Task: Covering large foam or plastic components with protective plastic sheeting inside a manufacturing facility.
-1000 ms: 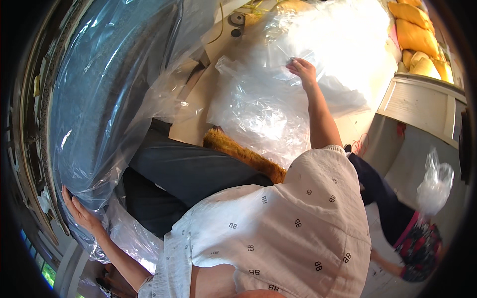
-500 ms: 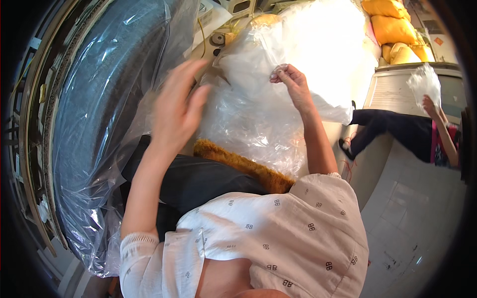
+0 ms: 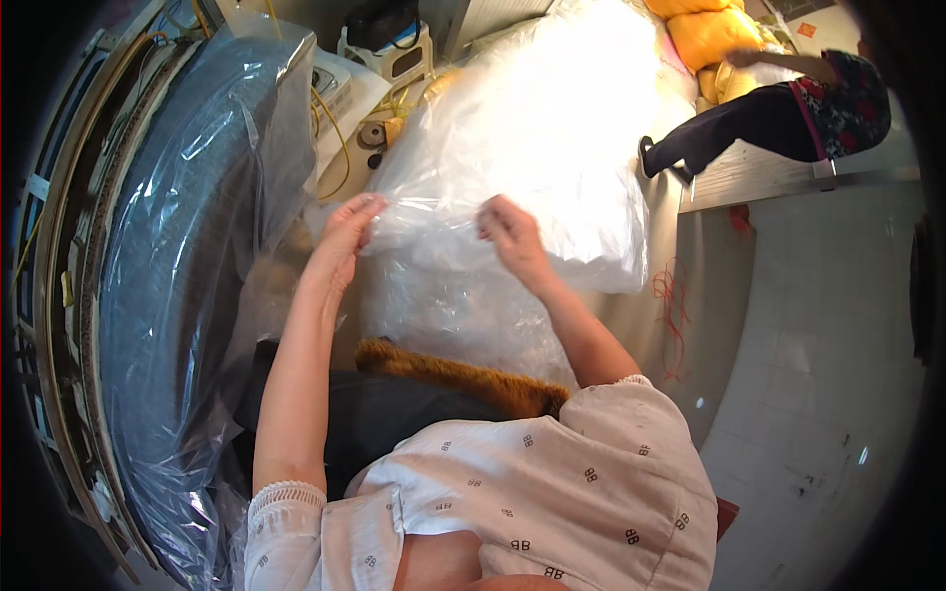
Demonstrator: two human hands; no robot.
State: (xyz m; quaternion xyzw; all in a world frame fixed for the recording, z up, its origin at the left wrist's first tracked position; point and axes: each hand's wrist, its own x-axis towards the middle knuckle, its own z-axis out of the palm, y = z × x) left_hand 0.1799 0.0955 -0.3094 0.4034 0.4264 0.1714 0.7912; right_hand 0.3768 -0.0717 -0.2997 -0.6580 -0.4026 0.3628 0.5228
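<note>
Fingers of the left hand, one of two bare hands I watch through the head camera, are pinched together on the near edge of a plastic sheet. The right hand has its fingers curled in at the same sheet; they are blurred, and I cannot tell whether they grip it. Between the two hands I see the plastic drawn into creases. The sheet lies straight ahead of the lap, thin, milky and wrinkled, washed nearly white by glare over most of its top; I cannot count its layers. Just below the hands I find crinkled, clearer plastic, then one brown furry strip along the dark trousers. To the left I see one long, bluish clear cover over something dark. Farther out I count one white stool carrying one black bag, one tangle of red string, and one other person in a patterned dark top, a hand near yellow bundles whose number I cannot make out.
</note>
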